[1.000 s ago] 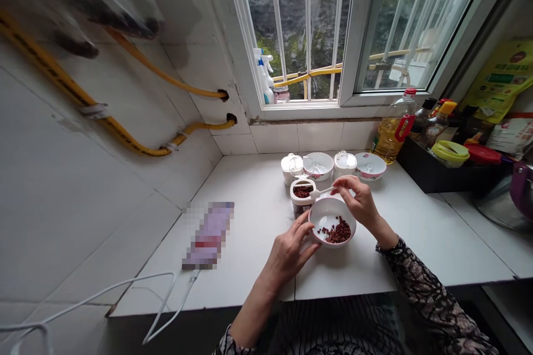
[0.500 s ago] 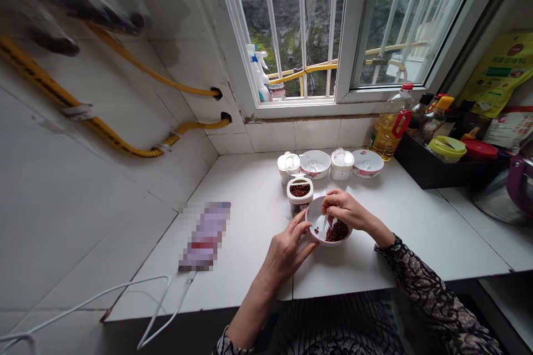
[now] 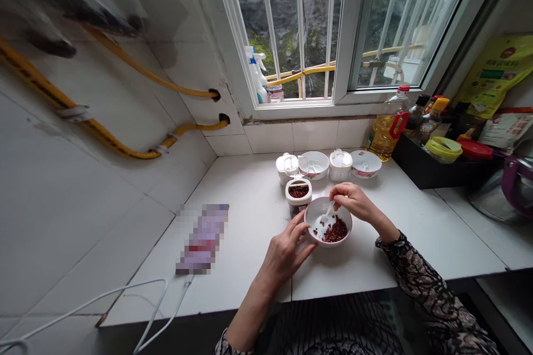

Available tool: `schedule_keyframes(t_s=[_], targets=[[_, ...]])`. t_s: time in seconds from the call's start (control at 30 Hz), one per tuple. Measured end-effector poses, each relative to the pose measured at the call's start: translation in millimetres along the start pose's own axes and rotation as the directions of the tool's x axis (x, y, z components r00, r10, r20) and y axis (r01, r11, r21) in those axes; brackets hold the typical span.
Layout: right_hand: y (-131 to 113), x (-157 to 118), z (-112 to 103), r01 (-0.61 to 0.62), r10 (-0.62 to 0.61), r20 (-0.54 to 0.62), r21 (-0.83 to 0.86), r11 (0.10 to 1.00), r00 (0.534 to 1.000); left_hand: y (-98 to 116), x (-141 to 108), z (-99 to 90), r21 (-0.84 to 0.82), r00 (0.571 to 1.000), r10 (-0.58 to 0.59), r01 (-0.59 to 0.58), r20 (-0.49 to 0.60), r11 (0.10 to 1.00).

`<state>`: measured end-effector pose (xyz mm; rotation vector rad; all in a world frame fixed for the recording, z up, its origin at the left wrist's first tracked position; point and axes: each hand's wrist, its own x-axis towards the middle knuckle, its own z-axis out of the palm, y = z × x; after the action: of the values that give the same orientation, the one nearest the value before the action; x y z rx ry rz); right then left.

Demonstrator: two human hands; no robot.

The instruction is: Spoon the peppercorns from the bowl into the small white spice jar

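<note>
A white bowl with a pink rim point(image 3: 311, 212) stands on the white tiled counter, tilted slightly or level, I cannot tell which. Dark red peppercorn-like grains point(image 3: 335, 229) lie in its near right part. My left hand point(image 3: 287, 247) grips the bowl's left side, thumb and fingers at the rim. Over the bowl's far right rim, my right hand point(image 3: 352, 199) pinches the handle of a small white spoon point(image 3: 326, 216), whose head is inside the bowl, left of the grains. Just behind the bowl, an open-lidded white jar point(image 3: 298, 193) holds similar red grains.
Behind are two more white lidded jars point(image 3: 341, 165) and two bowls point(image 3: 366, 164) with spoons. An oil bottle point(image 3: 385, 130) and a black box of condiments point(image 3: 420, 169) stand at the right. A blurred phone-like object point(image 3: 202, 239) with a white cable point(image 3: 179, 302) lies left.
My right hand has moved up and to the right with the spoon, drawing its head away from the grains. The left hand stays at the bowl's rim.
</note>
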<state>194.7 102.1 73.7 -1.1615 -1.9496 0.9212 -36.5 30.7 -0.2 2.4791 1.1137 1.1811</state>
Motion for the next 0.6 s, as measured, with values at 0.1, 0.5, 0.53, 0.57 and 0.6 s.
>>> schedule_keyframes(t_s=[0.1,0.5,0.53,0.57,0.6], targets=[[-0.7,-0.9,-1.2,0.149,-0.144,0.038,-0.228,0.962,0.989,0.6,0.1,-0.5,-0.002,1.0,0.001,-0.001,0.001,1.0],[0.6,-4.3,4.3,-0.15,0.098,0.197,0.266,0.952,0.976,-0.3,-0.4,-0.6,0.016,1.0,0.011,-0.011,-0.002,1.0],[1.5,-3.1,3.0,-0.172,0.122,0.176,0.306,0.936,0.977,-0.1,-0.4,-0.8,0.019,1.0,0.013,-0.013,0.002,1.0],[2.3,-1.8,1.6,-0.189,0.143,0.157,0.339,0.921,0.977,0.2,-0.3,-1.1,0.021,1.0,0.013,-0.013,0.006,1.0],[3.1,-0.5,0.3,-0.201,0.161,0.137,0.37,0.907,0.977,0.5,-0.2,-1.6,0.022,1.0,0.013,-0.013,0.01,1.0]])
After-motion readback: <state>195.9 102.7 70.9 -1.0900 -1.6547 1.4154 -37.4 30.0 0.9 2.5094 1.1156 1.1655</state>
